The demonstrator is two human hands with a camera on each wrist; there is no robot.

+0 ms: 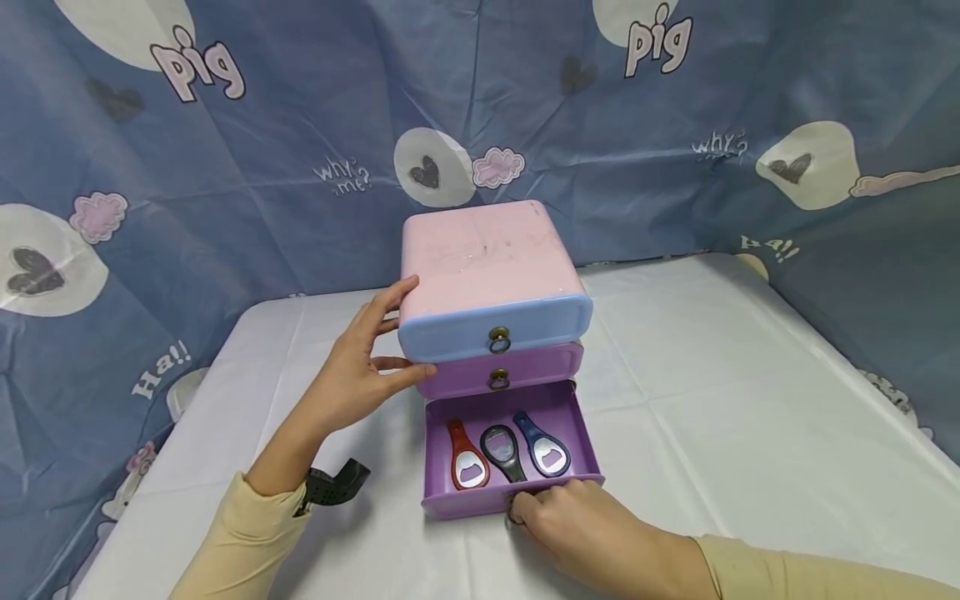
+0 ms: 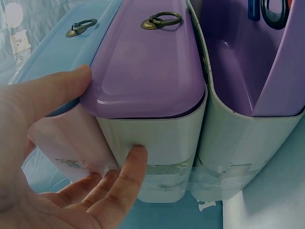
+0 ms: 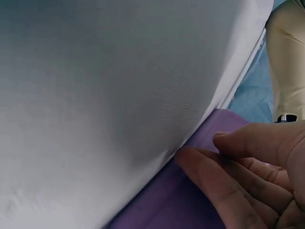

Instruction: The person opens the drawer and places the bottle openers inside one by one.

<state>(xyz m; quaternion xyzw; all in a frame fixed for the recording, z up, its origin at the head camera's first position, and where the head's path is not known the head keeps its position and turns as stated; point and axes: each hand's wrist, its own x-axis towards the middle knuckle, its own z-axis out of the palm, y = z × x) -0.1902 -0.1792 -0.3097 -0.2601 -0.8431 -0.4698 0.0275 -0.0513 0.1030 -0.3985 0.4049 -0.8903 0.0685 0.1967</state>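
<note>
A small drawer cabinet (image 1: pixel 480 258) with a pink top stands on the table, its blue and purple upper drawers closed. The bottom purple drawer (image 1: pixel 438 504) is pulled out. Inside lie a red bottle opener (image 1: pixel 470 469), a black bottle opener (image 1: pixel 500 446) and a blue bottle opener (image 1: pixel 550 456). My left hand (image 1: pixel 352 375) rests against the cabinet's left side, its thumb on the purple middle drawer's front edge (image 2: pixel 97 98). At the bottom drawer's front, my right hand (image 1: pixel 592 529) holds the ring pull (image 1: pixel 513 520) with curled fingers, which mostly hide it.
White cloth (image 1: pixel 690 400) covers the table. Behind it hangs a blue printed curtain (image 1: pixel 300 117). Ring pulls (image 1: pixel 498 339) stick out from the upper drawers. A dark device (image 1: pixel 337 483) is strapped to the left wrist.
</note>
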